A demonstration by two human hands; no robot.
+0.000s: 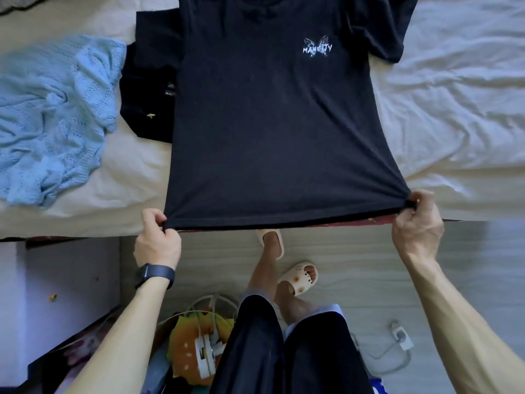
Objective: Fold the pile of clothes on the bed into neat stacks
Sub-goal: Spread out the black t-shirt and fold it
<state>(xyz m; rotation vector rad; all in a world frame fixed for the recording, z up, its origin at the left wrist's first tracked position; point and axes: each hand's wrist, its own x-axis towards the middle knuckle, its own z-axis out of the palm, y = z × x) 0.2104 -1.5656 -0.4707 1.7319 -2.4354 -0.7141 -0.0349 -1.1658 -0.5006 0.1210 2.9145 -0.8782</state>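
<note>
Head view, looking down over a bed's edge. A black T-shirt (272, 123) lies front-up and spread flat on the white bed (454, 109), collar at the far side and hem hanging just past the near edge. A small white print (317, 48) sits on its chest. The hem is pulled taut between two hands. The left hand (157, 237), with a dark watch (154, 275) on its wrist, pinches the left hem corner, its fingers (153, 216) curled round the cloth. The right hand (417, 223) grips the right hem corner in the same way, with the fabric bunched in its clenched fingers.

The shirt looks light, soft and limp. It would likely sag and crease wherever it is unsupported, so corners, hem and shoulder seams seem the best places to hold it, with the mattress carrying the rest during each fold. It is not fragile and should not slip from a pinch.

Under the shirt's left side lies another dark garment (147, 95), partly covered. Further left, apart from both, a pale blue knitted garment (54, 118) lies crumpled. Neither looks folded yet, so the task seems at an early stage. Below the bed edge are a wooden floor (355, 265), the person's legs in dark shorts, and cream slippers (298, 277).
</note>
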